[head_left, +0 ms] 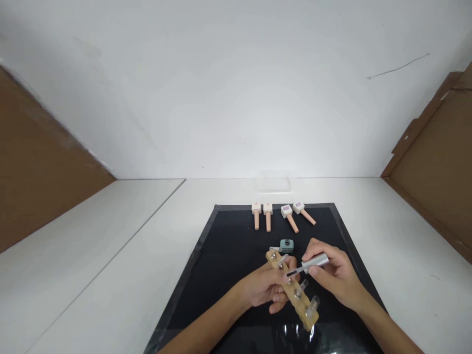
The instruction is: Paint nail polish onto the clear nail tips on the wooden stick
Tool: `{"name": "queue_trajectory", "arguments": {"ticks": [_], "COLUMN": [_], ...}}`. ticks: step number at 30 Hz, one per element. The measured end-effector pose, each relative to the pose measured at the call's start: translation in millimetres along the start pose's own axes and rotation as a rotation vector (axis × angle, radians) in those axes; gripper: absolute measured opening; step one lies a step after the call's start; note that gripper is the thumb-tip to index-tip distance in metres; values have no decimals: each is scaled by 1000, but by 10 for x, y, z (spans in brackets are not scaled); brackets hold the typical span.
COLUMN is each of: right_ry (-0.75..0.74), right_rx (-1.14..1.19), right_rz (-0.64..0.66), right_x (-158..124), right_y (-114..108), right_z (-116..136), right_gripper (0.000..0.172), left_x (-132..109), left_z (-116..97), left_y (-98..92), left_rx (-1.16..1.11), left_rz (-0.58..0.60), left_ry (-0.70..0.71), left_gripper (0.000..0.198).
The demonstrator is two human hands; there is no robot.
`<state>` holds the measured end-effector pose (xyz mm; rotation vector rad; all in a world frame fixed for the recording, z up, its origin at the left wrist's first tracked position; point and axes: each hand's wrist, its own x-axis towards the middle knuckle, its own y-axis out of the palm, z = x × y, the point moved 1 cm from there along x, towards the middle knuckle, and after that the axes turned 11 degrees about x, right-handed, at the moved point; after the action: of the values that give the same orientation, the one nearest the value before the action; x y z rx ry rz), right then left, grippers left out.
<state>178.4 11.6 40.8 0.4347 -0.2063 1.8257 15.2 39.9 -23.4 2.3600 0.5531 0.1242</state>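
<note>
My left hand point(268, 285) grips a wooden nail-tip stand point(293, 295) from its left side, the fingers partly hidden behind the wood. Several clear false nail tips point(312, 307) stick out from round metal mounts along this tilted strip. In my right hand point(337, 275), pinched between thumb and fingers, is a nail polish brush point(315, 263) with a silver handle. Its dark bristle end lies over the middle of the stand, close to my left thumb; whether it touches a tip I cannot tell. Just beyond the stand sits an open teal polish bottle point(286, 245).
Two pairs of white polish bottles with peach caps, one of them a bottle point(267, 209) near the middle, lie along the far edge of the black mat point(228, 246). Behind is a clear plastic piece point(273, 183) by the white wall. Brown cardboard panels point(435, 162) stand at both sides.
</note>
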Motion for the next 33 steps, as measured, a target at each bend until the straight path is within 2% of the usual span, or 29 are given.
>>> {"name": "queue_trajectory", "arguments": {"ticks": [11,17,30,33], "right_ry": [-2,2,-61,-94], "right_rx": [-130,-141,-166,-135], "right_rz": [28,5,-56,-31], "right_x": [-26,-20,-2,9], "right_y": [-13,-15,-29,-26], "right_z": [-56,-44,-5,16], "right_gripper": [4,5,4,5], "left_x": [3,-1,-28,-33], "left_z": [0,2,3,-10], "left_y": [0,-8,-34,-35], "left_rx": [22,12,-49,-64], "left_rz": [-19,-20,16,7], "left_ry": [-29,-5,28,34], "left_gripper": [31,35,30,26]}}
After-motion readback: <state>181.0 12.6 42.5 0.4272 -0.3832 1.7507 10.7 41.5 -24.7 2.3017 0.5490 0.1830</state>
